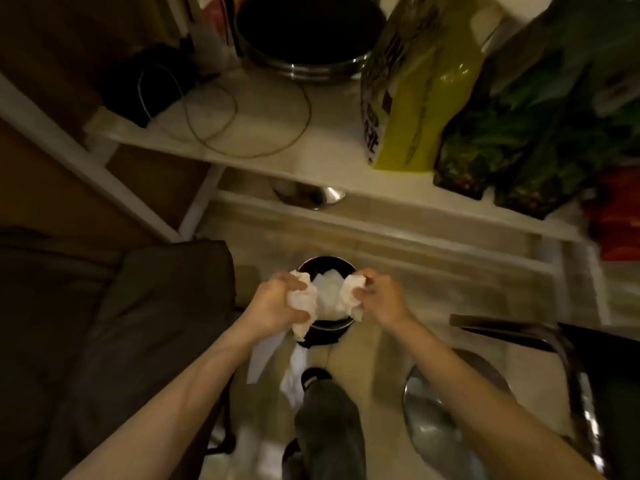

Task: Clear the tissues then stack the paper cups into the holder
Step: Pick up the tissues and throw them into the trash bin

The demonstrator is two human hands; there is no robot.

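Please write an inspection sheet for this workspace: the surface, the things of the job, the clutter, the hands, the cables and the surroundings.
Surface: pale tiled floor; white shelf above it.
Job's things: crumpled tissues in both hands over a small black bin with a white liner; paper cups and holder: nothing seen.
Clutter: yellow-green bottle, dark leafy bags, big dark pot, metal bowl on the floor.
Grips: left hand and right hand each closed on a wad of tissue.
Cables: thin cable looped on the shelf.
Surroundings: dark cushioned seat at left, dark chair frame at right.
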